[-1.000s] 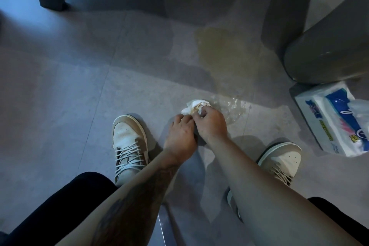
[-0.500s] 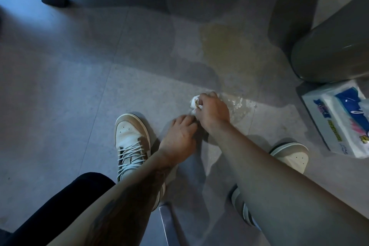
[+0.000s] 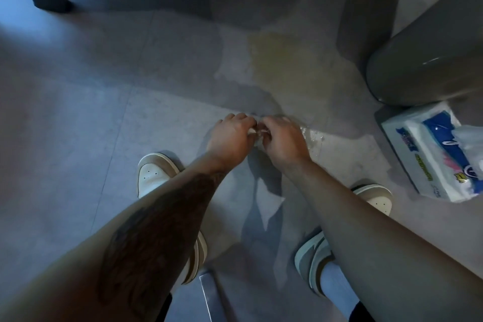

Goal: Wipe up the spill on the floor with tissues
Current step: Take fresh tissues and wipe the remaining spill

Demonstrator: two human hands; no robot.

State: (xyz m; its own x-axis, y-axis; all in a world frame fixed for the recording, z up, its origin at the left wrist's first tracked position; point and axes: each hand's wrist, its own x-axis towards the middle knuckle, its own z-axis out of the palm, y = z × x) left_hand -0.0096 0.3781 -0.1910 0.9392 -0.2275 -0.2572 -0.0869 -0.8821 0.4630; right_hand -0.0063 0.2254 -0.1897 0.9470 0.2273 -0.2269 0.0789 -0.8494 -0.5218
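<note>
Tissue wad point(image 3: 254, 134) is showing as a pale sliver between the hands, well left of the tissue pack point(image 3: 431, 165). The left hand point(image 3: 230, 138) and right hand point(image 3: 282, 141) are both curling fingers around it. The spill point(image 3: 315, 136) is glistening on the floor point(image 3: 104, 117), nearer the pack.

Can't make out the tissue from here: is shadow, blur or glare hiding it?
Head view: dim, bluish light; left hand and right hand cover the tissue, only a pale sliver shows between them; the wet spill glints beside the right hand.
</note>
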